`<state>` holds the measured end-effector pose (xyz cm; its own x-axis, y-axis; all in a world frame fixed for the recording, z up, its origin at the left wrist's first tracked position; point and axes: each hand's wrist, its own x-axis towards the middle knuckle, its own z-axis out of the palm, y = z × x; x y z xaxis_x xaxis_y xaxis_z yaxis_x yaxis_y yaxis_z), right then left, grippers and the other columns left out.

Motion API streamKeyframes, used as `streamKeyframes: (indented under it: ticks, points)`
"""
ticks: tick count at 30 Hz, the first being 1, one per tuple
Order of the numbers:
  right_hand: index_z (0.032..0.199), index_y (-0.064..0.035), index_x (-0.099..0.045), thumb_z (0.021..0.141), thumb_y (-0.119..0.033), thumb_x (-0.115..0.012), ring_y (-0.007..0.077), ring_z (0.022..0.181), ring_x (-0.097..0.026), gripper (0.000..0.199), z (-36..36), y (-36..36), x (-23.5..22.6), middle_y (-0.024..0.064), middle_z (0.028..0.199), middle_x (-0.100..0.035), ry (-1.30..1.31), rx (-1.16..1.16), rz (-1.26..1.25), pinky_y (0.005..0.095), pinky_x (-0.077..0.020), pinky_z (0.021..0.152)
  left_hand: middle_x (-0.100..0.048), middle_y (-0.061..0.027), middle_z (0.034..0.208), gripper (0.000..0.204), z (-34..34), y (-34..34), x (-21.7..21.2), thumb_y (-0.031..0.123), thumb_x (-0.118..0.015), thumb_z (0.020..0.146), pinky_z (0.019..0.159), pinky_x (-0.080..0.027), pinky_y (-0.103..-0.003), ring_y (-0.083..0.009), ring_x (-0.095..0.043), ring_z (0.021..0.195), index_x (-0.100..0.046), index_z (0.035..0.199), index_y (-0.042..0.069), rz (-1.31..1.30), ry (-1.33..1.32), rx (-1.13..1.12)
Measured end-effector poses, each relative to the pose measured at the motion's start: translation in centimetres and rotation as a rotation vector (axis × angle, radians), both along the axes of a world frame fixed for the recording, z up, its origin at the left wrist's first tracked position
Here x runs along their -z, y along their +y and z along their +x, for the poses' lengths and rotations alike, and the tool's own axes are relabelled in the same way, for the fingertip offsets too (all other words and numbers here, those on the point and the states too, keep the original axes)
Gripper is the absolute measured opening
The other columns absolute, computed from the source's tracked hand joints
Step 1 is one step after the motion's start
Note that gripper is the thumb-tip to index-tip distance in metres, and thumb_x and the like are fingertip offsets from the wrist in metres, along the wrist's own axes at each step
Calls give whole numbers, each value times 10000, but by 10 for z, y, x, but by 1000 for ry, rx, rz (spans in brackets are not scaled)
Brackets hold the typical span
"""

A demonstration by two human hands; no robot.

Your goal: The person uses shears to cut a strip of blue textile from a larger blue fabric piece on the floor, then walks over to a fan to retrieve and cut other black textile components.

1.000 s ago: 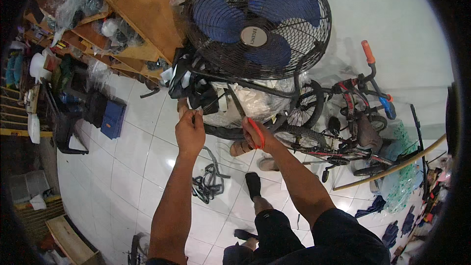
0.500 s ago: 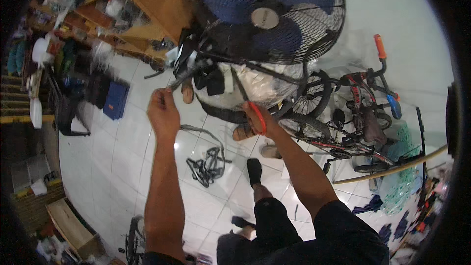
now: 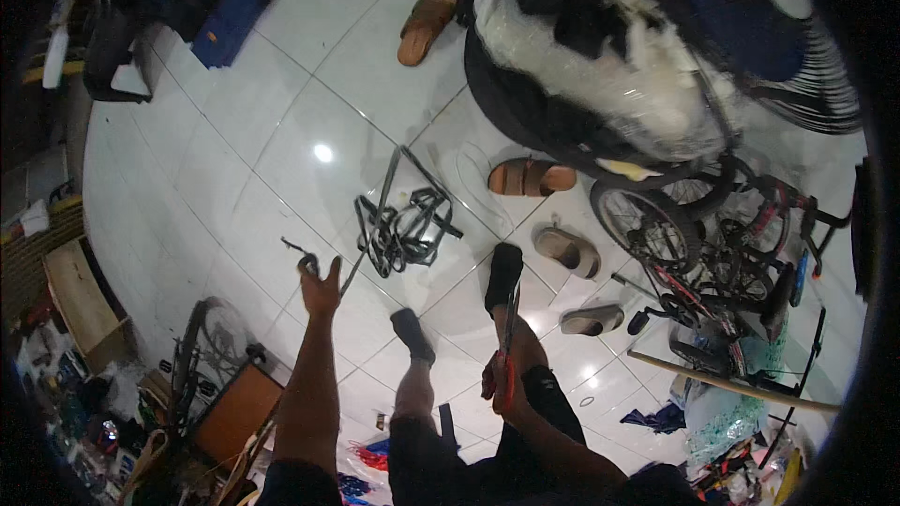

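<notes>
My left hand [image 3: 321, 292] is closed on a dark flat strap, and a short end pokes out beyond the fingers. From that hand the strap runs towards a loose tangle of the same dark strap [image 3: 386, 195] on the tiled floor. In my right hand [image 3: 504, 399], close to my legs, is a pair of red-handled scissors [image 3: 510, 347]. Their blades point up and away from me and look closed, seen nearly edge-on. Nothing lies between the blades.
Brown sandals [image 3: 531, 177] and grey slippers [image 3: 566, 251] lie ahead. A plastic-wrapped bundle [image 3: 581, 66] and a fan [image 3: 787, 47] stand at far right, above small bicycles [image 3: 694, 290]. A wooden box [image 3: 84, 300] and clutter line the left.
My view has swung down and away from the fan. Both hands have drawn back from beside the bundle, the left with the strap, the right with the scissors towards my legs.
</notes>
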<state>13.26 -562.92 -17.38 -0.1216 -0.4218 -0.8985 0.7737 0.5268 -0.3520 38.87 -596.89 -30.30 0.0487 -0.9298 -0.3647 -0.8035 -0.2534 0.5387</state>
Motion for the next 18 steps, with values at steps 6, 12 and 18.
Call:
streamKeyframes:
  ticks: [6,12,18]
  points:
    - [789,-108,-506,1007,-565,-364,139,447,-457,526,-6,15,36,33,568,-491,-1,72,104,273,-340,408,-358,-351,1409,1270,-95,55,167,714,-758,635,946,-484,-521,-475,-496,1233,-105,1551,124,354,-524,296]
    - [839,-99,-531,1007,-503,-411,139,492,-468,454,10,30,28,32,587,-483,40,274,185,283,-351,452,-600,-283,1195,698,-100,100,261,574,-647,822,893,-515,-519,-452,-589,1113,-552,1278,55,640,-446,451]
    - [761,-103,-464,1010,-433,-467,98,490,-428,413,85,50,57,7,596,-449,21,542,10,256,-370,471,-662,-259,1043,365,-134,157,136,309,-542,918,863,-494,-510,-448,-620,1013,-631,1105,8,483,-125,811]
